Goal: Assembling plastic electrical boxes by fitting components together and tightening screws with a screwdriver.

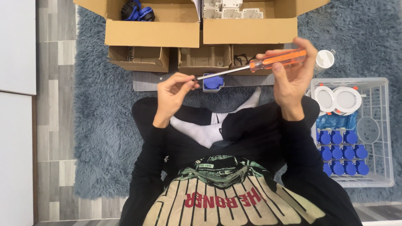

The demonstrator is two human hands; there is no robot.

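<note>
boxes and a basket ring the spot where i sit cross-legged on the blue rug (104, 125). my right hand (293, 79) is closed around the orange handle of a screwdriver (259, 63), held up level in front of me with the shaft pointing left. my left hand (173, 92) pinches the metal tip between thumb and fingertips, the other fingers curled in; whether a screw sits at the tip i cannot tell.

just beyond the tip, a blue socket (213, 81) rests on the grey board (146, 81) that lies on the rug.

the big cardboard box on the left (150, 31) has blue parts in its far corner. the big cardboard box on the right (251, 29) holds white plastic housings. below them stand three small cardboard boxes (140, 58) in a row; the middle one shows a tan moulded part, the other two dark bits i cannot make out.

at my right, the white wire basket (377, 125) carries round white fittings at the far end, a blue plastic bag, a grey disc, and rows of blue caps at the near end. a white cup (324, 59) stands just past the basket.
</note>
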